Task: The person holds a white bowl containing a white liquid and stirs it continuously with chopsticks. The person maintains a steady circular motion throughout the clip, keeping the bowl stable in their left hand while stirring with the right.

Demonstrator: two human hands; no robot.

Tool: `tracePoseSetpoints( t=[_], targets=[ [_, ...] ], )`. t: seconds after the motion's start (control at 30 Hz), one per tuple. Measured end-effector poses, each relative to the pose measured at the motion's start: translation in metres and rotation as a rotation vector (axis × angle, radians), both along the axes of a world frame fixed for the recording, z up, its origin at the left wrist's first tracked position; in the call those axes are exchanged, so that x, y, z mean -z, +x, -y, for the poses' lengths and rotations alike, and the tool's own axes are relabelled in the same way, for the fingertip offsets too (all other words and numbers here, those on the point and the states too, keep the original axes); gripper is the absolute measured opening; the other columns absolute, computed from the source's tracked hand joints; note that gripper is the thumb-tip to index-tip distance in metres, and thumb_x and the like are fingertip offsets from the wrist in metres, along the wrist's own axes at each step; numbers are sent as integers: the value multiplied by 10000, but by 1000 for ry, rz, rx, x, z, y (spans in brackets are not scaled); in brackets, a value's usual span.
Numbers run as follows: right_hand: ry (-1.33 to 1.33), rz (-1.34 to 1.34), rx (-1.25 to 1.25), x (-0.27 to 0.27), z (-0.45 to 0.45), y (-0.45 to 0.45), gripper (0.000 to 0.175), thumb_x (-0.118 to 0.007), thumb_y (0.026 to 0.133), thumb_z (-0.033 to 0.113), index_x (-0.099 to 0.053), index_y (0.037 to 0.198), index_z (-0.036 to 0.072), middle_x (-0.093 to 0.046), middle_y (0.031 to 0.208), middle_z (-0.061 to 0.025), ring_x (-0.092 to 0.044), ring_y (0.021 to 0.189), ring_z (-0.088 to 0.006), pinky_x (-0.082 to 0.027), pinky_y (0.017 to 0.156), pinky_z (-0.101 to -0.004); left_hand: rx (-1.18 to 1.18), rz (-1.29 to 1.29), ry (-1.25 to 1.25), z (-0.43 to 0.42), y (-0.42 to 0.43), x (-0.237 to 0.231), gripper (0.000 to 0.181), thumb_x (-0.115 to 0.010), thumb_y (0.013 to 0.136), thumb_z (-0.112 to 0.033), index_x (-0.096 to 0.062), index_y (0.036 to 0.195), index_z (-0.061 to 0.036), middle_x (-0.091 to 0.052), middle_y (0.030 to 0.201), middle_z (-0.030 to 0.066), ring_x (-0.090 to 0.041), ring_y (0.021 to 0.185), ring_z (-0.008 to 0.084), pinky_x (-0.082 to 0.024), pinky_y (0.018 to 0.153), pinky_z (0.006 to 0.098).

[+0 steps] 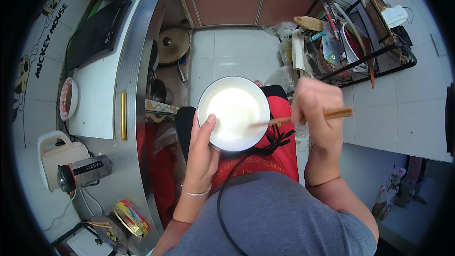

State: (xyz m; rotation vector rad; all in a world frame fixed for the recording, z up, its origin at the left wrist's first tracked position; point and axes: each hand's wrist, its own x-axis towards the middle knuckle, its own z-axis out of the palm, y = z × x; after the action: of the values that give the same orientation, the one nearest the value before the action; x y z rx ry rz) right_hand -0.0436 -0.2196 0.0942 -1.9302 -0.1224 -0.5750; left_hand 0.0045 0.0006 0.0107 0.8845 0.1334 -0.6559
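A round white bowl (233, 113) with a dark rim is held above my lap, with pale, whitish contents that look overexposed. My left hand (204, 145) grips its left side, the thumb over the rim and the fingers outside. In my right hand (318, 108), closed in a fist to the right of the bowl, are wooden chopsticks (337, 112). Their blurred tips reach over the rim into the bowl. A dark bundled cable (275, 142) lies on the red cloth (284, 160) over my lap, right below the bowl.
On the left, a metal-edged counter (124, 170) bears an electric kettle (53, 156), a clear bottle (89, 172) and a small dish (68, 99). An open cabinet holds a lidded pan (173, 45). A black metal rack (373, 58) with assorted items stands at the right.
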Motion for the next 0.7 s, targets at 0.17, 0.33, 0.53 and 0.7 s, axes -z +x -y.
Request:
tracePoseSetpoints(
  t=[0.17,0.33,0.53,0.7],
  targets=[
    [-195,96,-7,1,-2,3,458,-495,1032,227,-553,622,30,-519,587,-49,-469,535,-153,-359,507,-311,9,1,-3,0,0,1,532,-571,1050,-236,-395,1503,-19,-536,1427,127,-514,1330,211,-412,1126,377],
    [-144,2,-88,3,0,0,442,-521,1025,220,-547,626,31,-530,606,-48,-489,560,-156,-363,518,-307,4,-4,4,-1,-2,0,530,-571,1048,-236,-402,1502,-20,-538,1425,120,-509,1329,205,-402,1129,372],
    [-25,78,-20,6,3,0,424,-529,1024,205,-564,644,21,-540,614,-52,-515,563,-169,-384,521,-302,8,13,5,0,0,2,527,-572,1047,-232,-407,1500,-19,-539,1420,116,-507,1323,199,-397,1129,365],
    [-203,87,-17,15,2,-1,465,-486,1040,215,-516,612,35,-507,597,-43,-472,544,-147,-348,505,-299,9,2,-3,1,-1,2,520,-570,1049,-225,-407,1499,-23,-544,1411,113,-511,1317,193,-403,1123,359]
  ],
)
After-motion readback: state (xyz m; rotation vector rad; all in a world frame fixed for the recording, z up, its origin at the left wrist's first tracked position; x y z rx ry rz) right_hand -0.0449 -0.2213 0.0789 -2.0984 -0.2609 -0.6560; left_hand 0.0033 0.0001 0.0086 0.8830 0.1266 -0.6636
